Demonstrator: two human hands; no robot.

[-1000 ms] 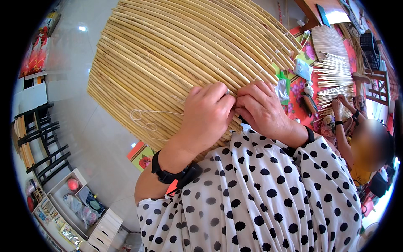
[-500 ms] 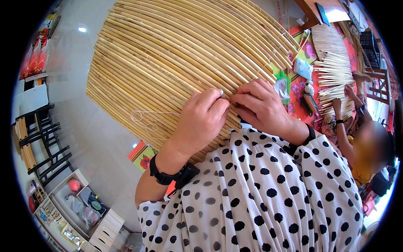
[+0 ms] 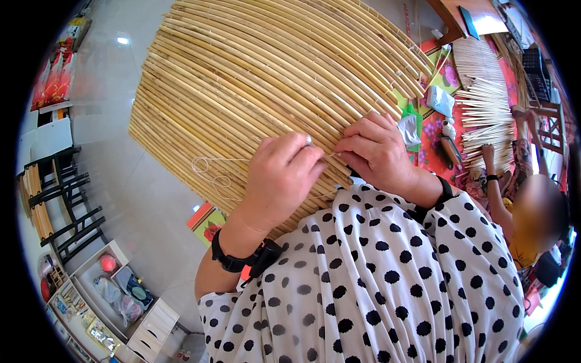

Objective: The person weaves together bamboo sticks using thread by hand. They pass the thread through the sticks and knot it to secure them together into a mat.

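A mat of straight yellow reed stalks (image 3: pixel 242 78), bound side by side with thin thread, spreads out in front of me. Over its near edge, my left hand (image 3: pixel 284 172) is closed in a pinch on a pale thread (image 3: pixel 209 160), and a ring sits on one finger. Loose loops of that thread lie on the stalks left of this hand. Just to the right, my right hand (image 3: pixel 376 147) pinches the same thread, with a short taut length showing between the two hands. Both hands rest close to the stalks, and the fingertips are partly hidden.
At the right, another person (image 3: pixel 535 212) handles a second mat of pale stalks (image 3: pixel 484 115) on a red flowered cloth. A blue packet (image 3: pixel 440 100) and a dark pouch (image 3: pixel 450 151) lie between. Black-framed folding furniture (image 3: pixel 57 199) and an open drawer (image 3: pixel 109 272) stand at the left.
My left hand has moved slightly left and away from the right hand, drawing a short length of thread between them. The other person's hands have shifted.
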